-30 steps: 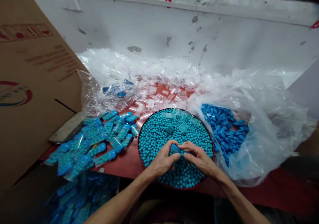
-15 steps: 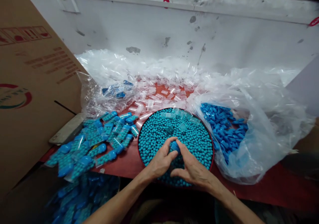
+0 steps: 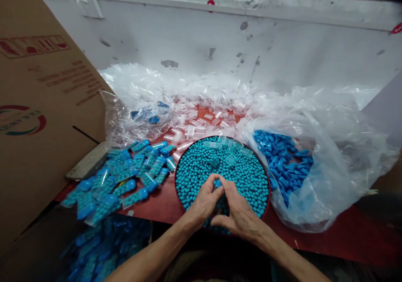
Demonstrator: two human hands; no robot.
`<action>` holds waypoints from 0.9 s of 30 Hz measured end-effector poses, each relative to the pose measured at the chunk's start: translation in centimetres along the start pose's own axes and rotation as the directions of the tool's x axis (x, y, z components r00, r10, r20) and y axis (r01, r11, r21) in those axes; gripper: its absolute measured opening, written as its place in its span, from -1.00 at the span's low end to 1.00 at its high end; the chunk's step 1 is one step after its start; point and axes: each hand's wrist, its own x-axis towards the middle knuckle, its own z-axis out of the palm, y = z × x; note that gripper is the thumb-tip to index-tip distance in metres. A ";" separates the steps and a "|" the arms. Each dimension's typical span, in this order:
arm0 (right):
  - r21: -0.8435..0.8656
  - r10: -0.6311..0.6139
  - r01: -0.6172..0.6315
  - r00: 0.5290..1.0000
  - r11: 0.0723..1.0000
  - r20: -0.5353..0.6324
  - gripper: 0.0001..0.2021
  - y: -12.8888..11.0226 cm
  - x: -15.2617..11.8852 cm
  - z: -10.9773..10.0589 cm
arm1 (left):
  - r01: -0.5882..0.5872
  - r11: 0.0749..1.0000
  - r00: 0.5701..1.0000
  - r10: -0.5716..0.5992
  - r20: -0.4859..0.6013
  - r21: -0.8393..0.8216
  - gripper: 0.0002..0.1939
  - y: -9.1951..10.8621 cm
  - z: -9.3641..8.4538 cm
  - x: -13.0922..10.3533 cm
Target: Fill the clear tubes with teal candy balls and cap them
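A round red-rimmed container full of teal balls (image 3: 194, 165) sits at the table's front edge. Over its near part, my left hand (image 3: 205, 198) and my right hand (image 3: 237, 211) meet at the fingertips. Between them is a small clear container with a blue end (image 3: 217, 184), mostly hidden by the fingers. Both hands are closed round it, the right thumb held lower and apart. A few clear pieces (image 3: 230, 160) lie on the balls. Filled clear packs with blue caps (image 3: 122, 171) are piled to the left, and loose blue caps (image 3: 282, 160) lie to the right.
Clear empty containers (image 3: 191, 127) are scattered behind the round container. A plastic bag (image 3: 326, 190) surrounds the blue caps. A large cardboard box (image 3: 53, 85) stands at the left, with more filled packs (image 3: 103, 248) below the table edge. A white wall (image 3: 188, 39) rises behind.
The blue end between my hands is now more covered by the fingers. My right thumb has shifted slightly left and down. The whole view has moved slightly.
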 end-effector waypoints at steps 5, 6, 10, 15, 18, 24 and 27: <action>-0.018 0.032 -0.033 0.997 0.999 -0.066 -0.32 -0.2 0.3 -0.5 | -0.033 0.997 0.997 0.038 0.064 -0.072 -0.58 -0.6 -0.6 -0.1; -0.013 0.016 -0.017 0.996 1.000 -0.085 -0.34 -0.1 0.3 -0.3 | -0.032 0.995 0.997 0.039 0.070 -0.097 -0.58 -0.8 -0.6 -0.2; -0.037 -0.045 0.041 0.991 0.998 -0.124 -0.38 0.1 0.5 0.8 | -0.022 0.993 0.998 0.016 -0.056 -0.116 -0.73 -1.2 -0.2 -0.3; -0.087 0.003 -0.014 0.992 0.996 -0.123 -0.34 -0.4 0.6 1.6 | -0.039 0.998 0.982 0.046 -0.183 0.043 -0.81 -1.7 -0.2 -0.1; -0.064 -0.006 0.014 0.994 0.998 0.111 -0.27 -0.6 1.5 0.7 | -0.059 0.985 0.974 0.093 -0.207 0.164 -0.81 -1.7 -1.7 -0.1; -0.356 0.007 0.050 0.987 0.933 0.158 -0.39 1.6 7.7 -0.8 | -0.032 0.956 0.905 0.151 -0.398 0.291 -0.64 0.7 -10.0 -0.2; -0.527 0.062 0.026 0.987 0.849 0.148 -0.48 2.9 10.8 0.0 | 0.040 0.841 0.757 0.327 -0.566 0.540 -0.61 1.5 -15.2 0.7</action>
